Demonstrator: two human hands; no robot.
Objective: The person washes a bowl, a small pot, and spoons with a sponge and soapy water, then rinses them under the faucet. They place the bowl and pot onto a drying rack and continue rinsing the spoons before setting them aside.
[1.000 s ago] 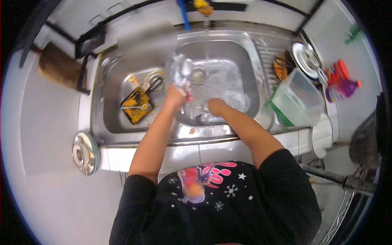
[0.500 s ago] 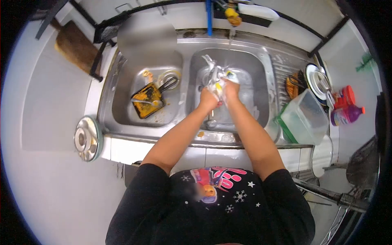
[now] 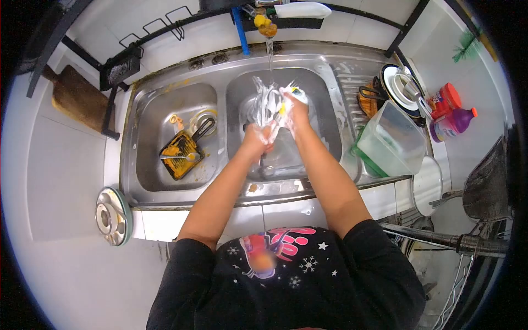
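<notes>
Both of your hands have come together since a second ago, when the right one was low in the basin and apart from the left; now they meet under the thin stream of water that falls from the tap at the back edge of the sink. Your left hand has its grip closed tight around the lower end of a foamy bundle of cutlery, held upright over the right basin, with the tips fanned out towards the tap. Your right hand is just beside it, its grip curled on a yellow sponge pressed against the bundle; foam hides most of the sponge. In the left basin a dirty square pan lies with a spoon across it. On the draining side, near the right edge of the desk, a clear plastic container stands tilted, with plates behind it and a purple bottle and a red bottle further right. A round metal lid sits at the front left corner of the desk, and a wooden cutting board at the back left.
</notes>
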